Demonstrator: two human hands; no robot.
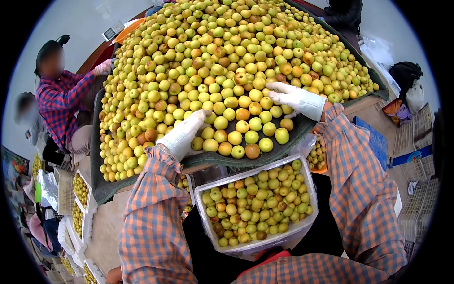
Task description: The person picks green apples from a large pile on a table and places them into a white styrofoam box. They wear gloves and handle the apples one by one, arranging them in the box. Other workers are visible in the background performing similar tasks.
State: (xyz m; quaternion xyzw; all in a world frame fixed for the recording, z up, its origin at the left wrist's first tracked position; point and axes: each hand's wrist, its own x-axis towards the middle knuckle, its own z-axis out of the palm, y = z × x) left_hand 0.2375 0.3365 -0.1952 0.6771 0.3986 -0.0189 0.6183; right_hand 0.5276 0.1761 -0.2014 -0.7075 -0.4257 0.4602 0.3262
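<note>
A large heap of small yellow-green round fruits (pixel 198 81), some with reddish-brown patches, covers a table lined with dark green cloth (pixel 248 161). My left hand (pixel 188 133), in a white knit glove, rests at the near edge of the heap, touching fruits. My right hand (pixel 297 100), gloved the same way, lies on the heap to the right with its fingers apart, pointing left. Between both hands several fruits lie loosely spread on the cloth. Below the table edge, in front of my body, stands a white foam box (pixel 310 177) lined with clear plastic and holding many of the same fruits.
A co-worker in a checked shirt (pixel 60 92) sits at the left of the heap. White boxes of fruit (pixel 90 202) stand on the floor at left. A blue box (pixel 372 142) and plastic crates (pixel 413 131) stand at right. A scale (pixel 113 31) and orange basin (pixel 129 31) are beyond.
</note>
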